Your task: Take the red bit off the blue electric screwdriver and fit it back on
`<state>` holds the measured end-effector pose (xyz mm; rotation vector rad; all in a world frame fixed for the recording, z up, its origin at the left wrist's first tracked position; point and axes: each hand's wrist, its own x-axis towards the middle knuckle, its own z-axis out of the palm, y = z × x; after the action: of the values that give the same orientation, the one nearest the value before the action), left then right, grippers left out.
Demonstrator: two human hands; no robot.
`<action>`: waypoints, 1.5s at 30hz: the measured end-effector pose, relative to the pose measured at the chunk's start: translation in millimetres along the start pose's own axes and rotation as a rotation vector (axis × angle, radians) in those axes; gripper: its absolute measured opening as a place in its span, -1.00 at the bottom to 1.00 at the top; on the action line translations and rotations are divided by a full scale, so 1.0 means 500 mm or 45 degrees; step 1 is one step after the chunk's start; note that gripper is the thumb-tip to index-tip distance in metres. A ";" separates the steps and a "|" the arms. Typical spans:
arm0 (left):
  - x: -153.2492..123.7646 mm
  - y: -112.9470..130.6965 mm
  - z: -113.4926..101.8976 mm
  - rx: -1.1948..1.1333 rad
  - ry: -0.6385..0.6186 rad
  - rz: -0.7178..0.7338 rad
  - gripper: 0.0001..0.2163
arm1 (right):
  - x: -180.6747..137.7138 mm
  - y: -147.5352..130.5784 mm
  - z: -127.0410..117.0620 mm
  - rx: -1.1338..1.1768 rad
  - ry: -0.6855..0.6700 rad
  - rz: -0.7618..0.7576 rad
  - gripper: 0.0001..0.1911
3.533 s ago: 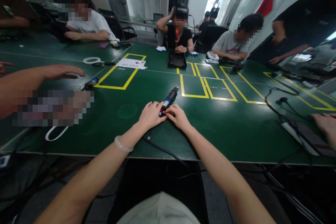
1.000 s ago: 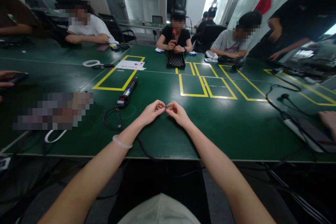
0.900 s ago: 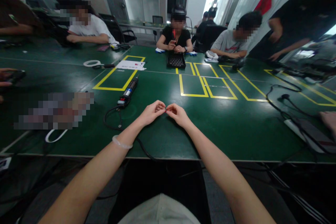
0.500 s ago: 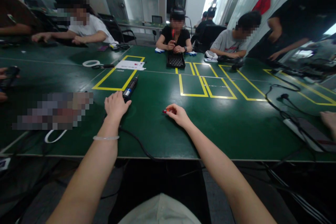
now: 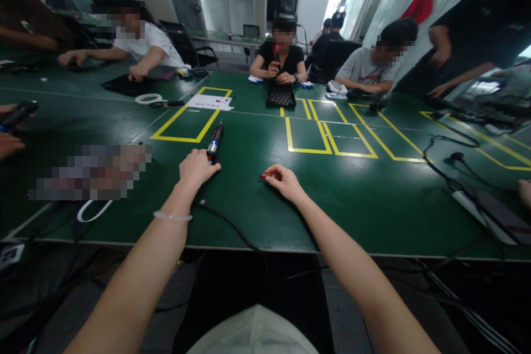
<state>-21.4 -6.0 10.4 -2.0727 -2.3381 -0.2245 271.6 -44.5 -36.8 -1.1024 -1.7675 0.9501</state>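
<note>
My left hand is wrapped round an electric screwdriver, a black barrel with a silver and blue band. Its tip points away from me, and a black cord runs from near that hand to the table's front edge. To the right of it, my right hand pinches a small red-and-black piece just above or on the green table. My fingers hide most of this piece, and its kind cannot be made out.
Yellow tape outlines mark the table. A white paper, a white ring and a black tray lie farther off. Cables cross the right side. Several people sit round the table; one person leans in at right.
My left hand has shifted a little to the right with the electric screwdriver. My right hand keeps its pinch. At far left, a co-worker's hand has moved over a dark flat object.
</note>
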 end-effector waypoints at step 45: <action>-0.126 0.203 0.022 -0.065 -0.015 0.592 -0.51 | 0.001 -0.011 0.002 -0.134 0.086 -0.052 -0.84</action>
<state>87.4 -55.4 3.4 -2.5638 -1.7969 -0.2630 268.9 -45.8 -32.1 -1.1463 -1.7947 0.7939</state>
